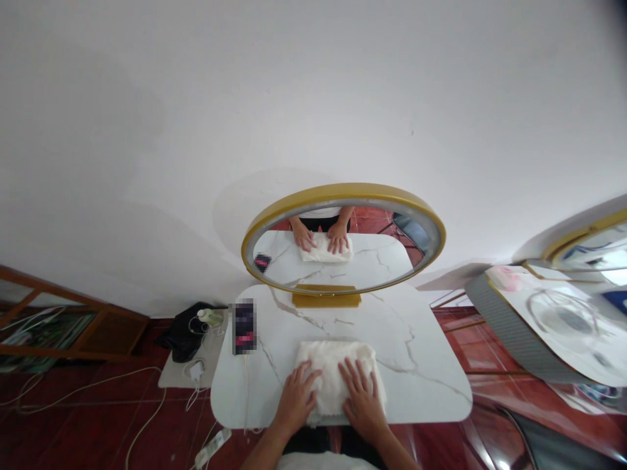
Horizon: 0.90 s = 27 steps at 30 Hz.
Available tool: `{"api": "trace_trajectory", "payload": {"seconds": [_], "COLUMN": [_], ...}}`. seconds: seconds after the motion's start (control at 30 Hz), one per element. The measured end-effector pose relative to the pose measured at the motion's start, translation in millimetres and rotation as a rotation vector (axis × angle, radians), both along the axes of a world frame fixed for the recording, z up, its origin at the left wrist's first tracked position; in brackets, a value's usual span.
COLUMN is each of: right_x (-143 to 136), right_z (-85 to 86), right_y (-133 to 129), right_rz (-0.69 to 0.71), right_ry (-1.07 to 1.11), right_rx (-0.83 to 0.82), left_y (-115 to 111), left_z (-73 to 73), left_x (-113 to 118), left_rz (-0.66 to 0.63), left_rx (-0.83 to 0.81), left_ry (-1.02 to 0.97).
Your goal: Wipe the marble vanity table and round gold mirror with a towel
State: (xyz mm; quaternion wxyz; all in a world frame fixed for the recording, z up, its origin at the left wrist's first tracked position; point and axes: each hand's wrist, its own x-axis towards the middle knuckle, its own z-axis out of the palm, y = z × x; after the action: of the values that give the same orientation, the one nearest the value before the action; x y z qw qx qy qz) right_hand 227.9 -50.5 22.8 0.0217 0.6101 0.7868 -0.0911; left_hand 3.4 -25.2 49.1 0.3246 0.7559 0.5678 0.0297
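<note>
A folded white cloth [333, 372] lies flat near the front edge of the marble-patterned white table [416, 391]. My left hand [296, 397] rests on the cloth's left side, fingers apart. On its right side lies my right hand [363, 398], palm down with the fingers spread. Neither hand grips anything. Behind the cloth stands an oval mirror [343, 251] with a gold frame, in which both hands and the cloth are reflected.
A blurred-out phone [244, 326] with a cable lies at the table's left. A low white stand [171, 372] holds a black bag [186, 329] and a bottle [209, 317]. Cables and a power strip [213, 449] are at lower left. Another table [529, 313] stands right.
</note>
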Motion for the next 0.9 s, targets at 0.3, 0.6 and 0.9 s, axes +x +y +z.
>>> {"api": "trace_trajectory", "payload": {"seconds": [0.3,0.6,0.9], "right_x": [-18,-26,-17], "right_z": [-0.6,12.7,-2.3], "right_y": [42,76,37], "right_rz": [-0.063,-0.087,0.09], "right_ry": [-0.045,-0.04,0.072], "right_rx": [0.029,-0.126,-0.11], "left_y": [43,68,9], "left_z": [2.0,3.1,-11.4], "left_x": [-4,-12,-25], "left_rz": [0.004,0.012,0.118], "left_rx": [0.047,0.11,0.173], "left_ry": [-0.008,-0.03,-0.036]}}
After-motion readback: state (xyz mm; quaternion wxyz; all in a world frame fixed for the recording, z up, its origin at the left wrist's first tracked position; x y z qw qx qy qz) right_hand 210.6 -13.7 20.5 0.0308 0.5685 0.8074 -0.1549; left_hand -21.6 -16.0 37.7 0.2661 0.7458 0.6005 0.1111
